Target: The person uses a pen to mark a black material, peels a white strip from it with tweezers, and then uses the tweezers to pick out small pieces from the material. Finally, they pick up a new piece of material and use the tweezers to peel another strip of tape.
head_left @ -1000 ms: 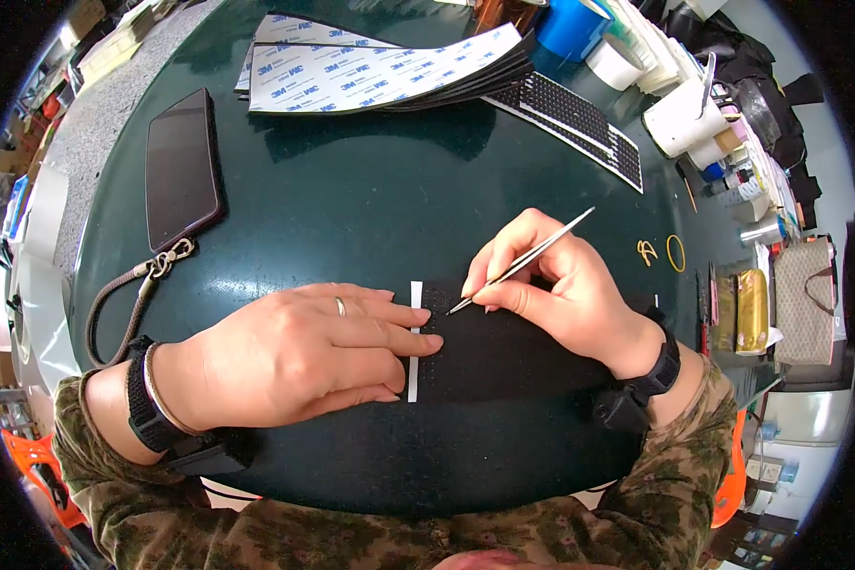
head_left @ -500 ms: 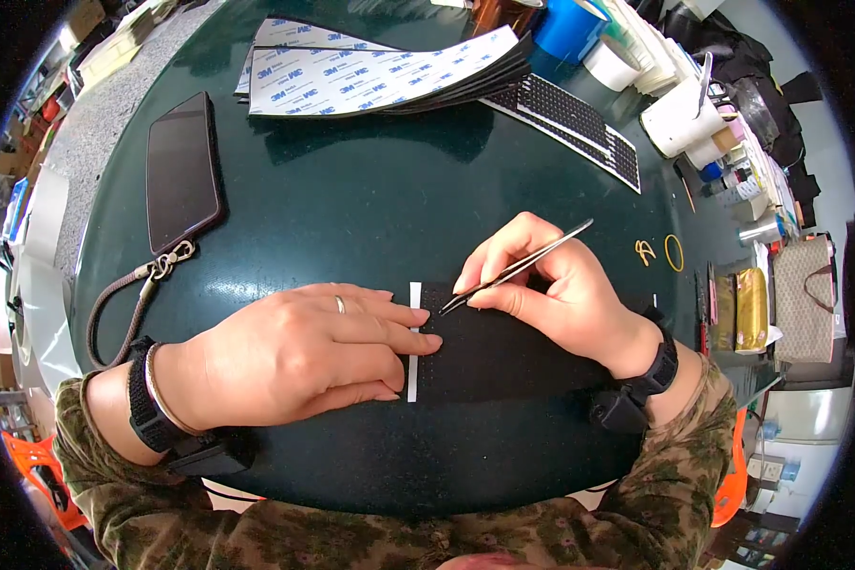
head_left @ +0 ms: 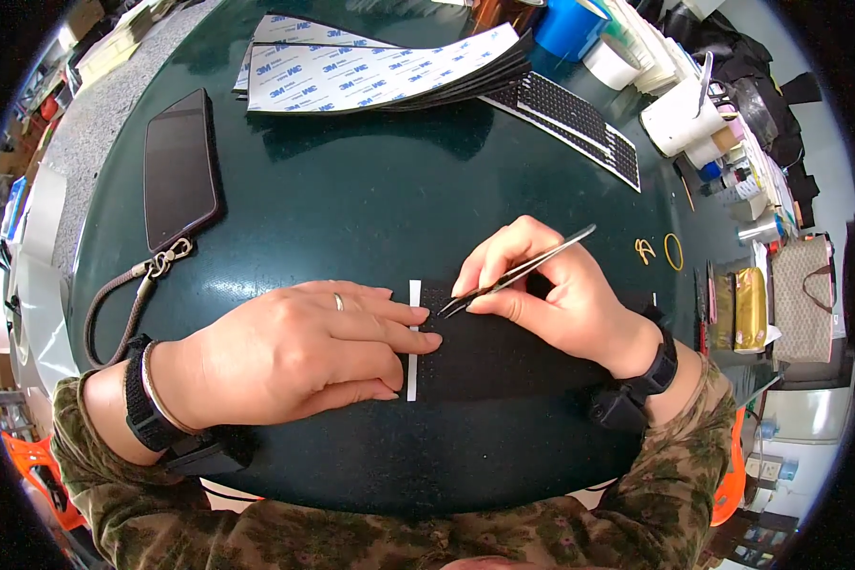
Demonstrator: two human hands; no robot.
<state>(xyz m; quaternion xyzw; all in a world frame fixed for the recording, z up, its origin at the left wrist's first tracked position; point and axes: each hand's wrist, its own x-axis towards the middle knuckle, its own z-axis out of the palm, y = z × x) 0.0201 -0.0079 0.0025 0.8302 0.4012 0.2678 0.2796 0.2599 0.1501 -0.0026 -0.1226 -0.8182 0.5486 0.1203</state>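
Note:
On the dark green table lies a flat black sheet with small perforations near its left end and a white strip along that edge. My left hand rests flat, fingers stretched across the white strip, two fingertips touching the sheet. Between the thumb and fingers of my right hand is a pair of metal tweezers. Their tips point down and left at the perforated part of the sheet, near my left fingertips. Whether the tips grip anything is too small to tell.
A stack of black sheets with white printed backing lies at the back, beside punched black strips. A phone with a cord is at the left. Rubber bands, a white cup and tape rolls are right.
The tweezers' arms look slightly further apart, and their back end has shifted a little right and down. My left hand stays in place.

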